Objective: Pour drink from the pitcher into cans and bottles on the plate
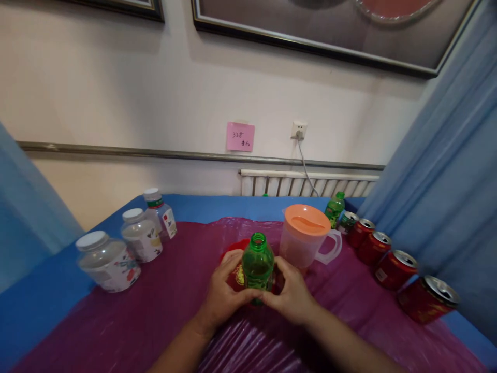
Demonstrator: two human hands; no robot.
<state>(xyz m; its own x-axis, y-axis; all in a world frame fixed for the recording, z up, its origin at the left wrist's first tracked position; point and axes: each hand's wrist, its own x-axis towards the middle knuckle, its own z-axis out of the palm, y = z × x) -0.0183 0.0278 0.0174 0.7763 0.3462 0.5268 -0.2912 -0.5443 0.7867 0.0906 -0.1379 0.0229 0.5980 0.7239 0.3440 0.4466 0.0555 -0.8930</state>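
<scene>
An uncapped green plastic bottle [258, 261] stands upright at the middle of the table, directly in front of me. My left hand [227, 285] curls around its left side and my right hand [291, 290] around its right. Both thumbs meet across the front, low on the bottle. Just behind it is a red item [236, 274] with a gold pattern, largely covered by the bottle and my left fingers; its shape is unclear. Right of the bottle is a clear plastic pitcher [297, 248] with an orange lid, close to my right fingers.
Several red cans [394, 269] line the right side, with a green can [347, 223] and another green bottle [334, 208] behind. White-capped clear jars [111, 264] stand at left. Purple plastic sheeting [166, 311] covers the blue table [217, 204]. A radiator [310, 184] is beyond.
</scene>
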